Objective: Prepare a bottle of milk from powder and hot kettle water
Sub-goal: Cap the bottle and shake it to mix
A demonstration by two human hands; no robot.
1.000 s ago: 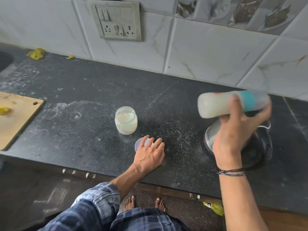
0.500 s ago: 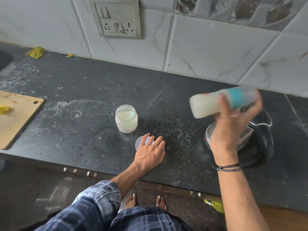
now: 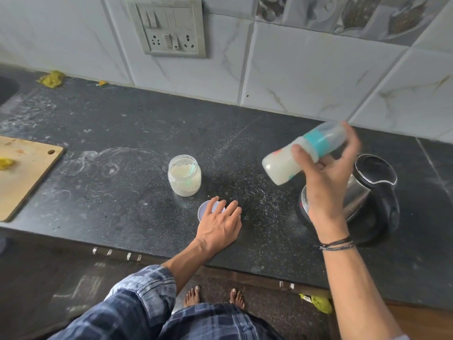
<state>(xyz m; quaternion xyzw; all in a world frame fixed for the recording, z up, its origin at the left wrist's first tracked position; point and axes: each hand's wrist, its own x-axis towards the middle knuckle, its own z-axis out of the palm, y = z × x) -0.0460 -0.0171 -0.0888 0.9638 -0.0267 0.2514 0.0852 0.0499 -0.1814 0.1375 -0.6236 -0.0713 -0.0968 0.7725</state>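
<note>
My right hand (image 3: 326, 177) grips a baby bottle (image 3: 282, 165) with a teal collar, held nearly sideways in the air, its base tilted down to the left. Milky white liquid fills it. Behind that hand stands a steel kettle (image 3: 367, 190) with a black handle and lid. My left hand (image 3: 220, 224) rests flat on the black counter (image 3: 122, 192), fingers spread, partly over a pale round lid (image 3: 206, 207). An open jar of milk powder (image 3: 184, 177) with a teal scoop inside stands just beyond that hand.
A wooden cutting board (image 3: 22, 175) with a yellow scrap lies at the left edge. Spilled powder dusts the counter around the jar. A switch and socket panel (image 3: 169, 28) is on the tiled wall. A yellow scrap (image 3: 51, 78) lies at the back left.
The bottle has swung in my right hand from level to base-down-left, and shifted slightly left and down. My left hand has stayed on the counter over the lid.
</note>
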